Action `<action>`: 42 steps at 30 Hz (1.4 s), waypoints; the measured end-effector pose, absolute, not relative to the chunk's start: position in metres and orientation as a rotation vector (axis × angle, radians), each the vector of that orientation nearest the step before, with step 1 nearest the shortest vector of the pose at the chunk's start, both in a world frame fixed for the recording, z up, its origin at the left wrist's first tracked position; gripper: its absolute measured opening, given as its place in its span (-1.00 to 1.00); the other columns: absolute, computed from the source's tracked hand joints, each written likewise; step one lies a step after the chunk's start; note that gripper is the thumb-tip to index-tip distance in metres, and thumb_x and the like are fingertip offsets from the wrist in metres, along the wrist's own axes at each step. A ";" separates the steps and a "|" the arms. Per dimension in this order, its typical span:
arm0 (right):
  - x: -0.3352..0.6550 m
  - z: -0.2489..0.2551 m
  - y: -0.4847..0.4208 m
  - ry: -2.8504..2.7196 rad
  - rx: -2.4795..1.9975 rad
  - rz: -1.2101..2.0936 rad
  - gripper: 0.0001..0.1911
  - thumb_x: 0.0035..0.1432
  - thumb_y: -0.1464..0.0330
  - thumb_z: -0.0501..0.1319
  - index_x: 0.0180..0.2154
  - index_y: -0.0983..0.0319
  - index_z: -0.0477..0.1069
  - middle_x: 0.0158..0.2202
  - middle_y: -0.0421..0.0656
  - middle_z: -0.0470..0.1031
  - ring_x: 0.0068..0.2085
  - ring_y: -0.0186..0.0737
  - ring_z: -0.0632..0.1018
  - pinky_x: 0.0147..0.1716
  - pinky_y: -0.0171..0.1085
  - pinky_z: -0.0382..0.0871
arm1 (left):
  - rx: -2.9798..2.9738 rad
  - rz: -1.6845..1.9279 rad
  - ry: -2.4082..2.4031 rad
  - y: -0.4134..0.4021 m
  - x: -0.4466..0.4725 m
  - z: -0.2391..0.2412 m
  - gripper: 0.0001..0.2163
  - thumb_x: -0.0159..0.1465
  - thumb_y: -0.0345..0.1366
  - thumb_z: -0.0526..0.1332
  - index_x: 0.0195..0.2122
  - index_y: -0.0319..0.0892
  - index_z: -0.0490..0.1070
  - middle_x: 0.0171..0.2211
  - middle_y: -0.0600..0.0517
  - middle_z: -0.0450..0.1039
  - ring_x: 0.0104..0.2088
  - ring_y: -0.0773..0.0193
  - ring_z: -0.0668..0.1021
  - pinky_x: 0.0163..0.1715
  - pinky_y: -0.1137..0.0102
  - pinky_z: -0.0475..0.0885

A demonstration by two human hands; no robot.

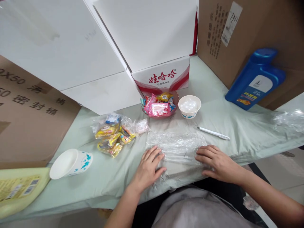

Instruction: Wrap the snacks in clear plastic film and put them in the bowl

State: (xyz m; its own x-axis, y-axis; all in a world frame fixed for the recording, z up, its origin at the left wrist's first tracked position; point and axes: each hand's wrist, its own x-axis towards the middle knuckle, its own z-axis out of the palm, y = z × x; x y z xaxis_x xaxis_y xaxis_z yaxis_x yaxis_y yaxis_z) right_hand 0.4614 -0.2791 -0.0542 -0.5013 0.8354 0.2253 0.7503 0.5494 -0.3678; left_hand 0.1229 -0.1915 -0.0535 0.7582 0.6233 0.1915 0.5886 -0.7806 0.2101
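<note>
A crinkled clear plastic bag [177, 144] lies flat on the pale green cloth in front of me. My left hand [150, 164] rests on its left edge with the fingers stretched out. On the bag's right edge lies my right hand [215, 161], palm down and fingers extended. Beyond the bag stands a pink bowl [174, 109] heaped with wrapped snacks [160, 109]. Beside that bowl is a paper bowl [189, 107] with crumpled clear plastic inside. To the left, a clear bag of yellow-wrapped snacks [114, 134] sits on the cloth.
A white pen [213, 133] lies right of the bag. A paper bowl [71, 163] rests on its side at left, near a pale yellow bottle [21, 190]. White boxes [163, 76] and cardboard cartons [237, 38] line the back. A blue bottle [255, 79] leans at right.
</note>
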 end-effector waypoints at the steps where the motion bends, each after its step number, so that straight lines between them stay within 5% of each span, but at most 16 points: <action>1: 0.463 -0.056 -0.280 -2.425 -1.294 0.353 -0.64 0.23 0.32 0.20 0.06 0.18 0.41 0.08 -0.02 0.46 0.13 0.02 0.42 0.07 0.04 0.33 | 2.812 0.385 1.006 -0.190 0.120 -0.055 -0.63 0.25 -0.21 0.27 0.06 -0.16 0.38 0.11 -0.15 0.40 0.21 -0.05 0.35 0.15 0.01 0.35; 5: 0.470 -0.061 -0.281 -2.350 -1.293 0.450 -0.72 0.27 0.49 0.07 -0.08 0.18 0.47 0.06 -0.06 0.50 0.14 -0.08 0.44 0.08 -0.02 0.36 | 2.820 0.437 1.036 -0.179 0.110 -0.059 -0.72 0.27 -0.30 0.20 0.01 -0.18 0.41 0.11 -0.16 0.42 0.17 -0.01 0.41 0.10 0.06 0.41; 11: 0.480 -0.053 -0.281 -2.111 -1.343 0.605 -0.75 0.32 0.40 0.02 -0.08 0.17 0.43 -0.09 -0.07 0.58 -0.01 -0.14 0.56 -0.06 -0.13 0.47 | 2.729 0.565 0.927 -0.165 0.099 -0.058 -0.75 0.27 -0.52 0.05 -0.18 -0.14 0.45 0.00 -0.05 0.52 0.09 0.14 0.51 0.06 0.19 0.45; 15: 0.485 -0.053 -0.281 -1.882 -1.579 0.694 -0.74 0.36 0.26 -0.01 -0.14 0.16 0.42 -0.20 -0.11 0.59 -0.21 -0.17 0.60 -0.25 -0.21 0.49 | 2.454 0.614 0.979 -0.166 0.095 -0.057 -0.83 0.30 -0.46 0.06 -0.27 -0.13 0.42 -0.10 -0.03 0.56 0.02 0.19 0.56 0.01 0.27 0.47; 20: 0.481 -0.061 -0.277 -1.683 -1.796 0.692 -0.70 0.35 0.20 -0.05 -0.18 0.18 0.39 -0.43 -0.18 0.56 -0.40 -0.20 0.58 -0.40 -0.25 0.44 | 2.050 0.675 1.309 -0.169 0.101 -0.059 -0.89 0.34 -0.25 0.10 -0.25 -0.13 0.37 -0.39 0.06 0.55 -0.34 0.27 0.63 -0.31 0.41 0.49; 25: 0.470 -0.074 -0.270 -1.732 -2.042 0.242 -0.71 0.30 0.22 -0.02 -0.21 0.19 0.42 -0.31 -0.12 0.60 -0.34 -0.09 0.61 -0.41 -0.21 0.38 | 2.038 0.603 1.556 -0.165 0.125 -0.061 -0.88 0.32 -0.22 0.10 -0.28 -0.12 0.36 -0.53 0.13 0.49 -0.50 0.28 0.58 -0.44 0.43 0.40; 32: 0.469 -0.074 -0.267 -1.767 -2.264 0.010 -0.70 0.29 0.18 0.07 -0.09 0.20 0.41 -0.20 -0.08 0.55 -0.34 -0.08 0.58 -0.48 -0.22 0.31 | 2.446 0.521 1.885 -0.159 0.144 -0.070 -0.86 0.30 -0.28 0.13 -0.36 -0.15 0.43 -0.36 -0.03 0.50 -0.39 0.19 0.53 -0.41 0.38 0.34; 37: 0.473 -0.071 -0.266 -1.841 -2.120 0.072 -0.76 0.28 0.23 0.04 -0.33 0.19 0.38 -0.32 -0.09 0.47 -0.30 -0.07 0.54 -0.40 -0.19 0.36 | 2.601 0.791 1.998 -0.164 0.148 -0.059 -0.83 0.34 -0.27 0.11 -0.21 -0.22 0.44 -0.30 -0.11 0.44 -0.31 0.11 0.51 -0.36 0.31 0.38; 42: 0.467 -0.062 -0.270 -1.649 -1.841 0.377 -0.85 0.16 0.31 0.10 -0.45 0.16 0.22 -0.21 -0.05 0.50 -0.37 -0.19 0.51 -0.38 -0.19 0.40 | 2.783 0.787 1.175 -0.204 0.179 -0.045 -0.84 0.36 -0.36 0.07 -0.15 -0.20 0.43 -0.26 -0.08 0.48 -0.23 0.17 0.52 -0.20 0.31 0.45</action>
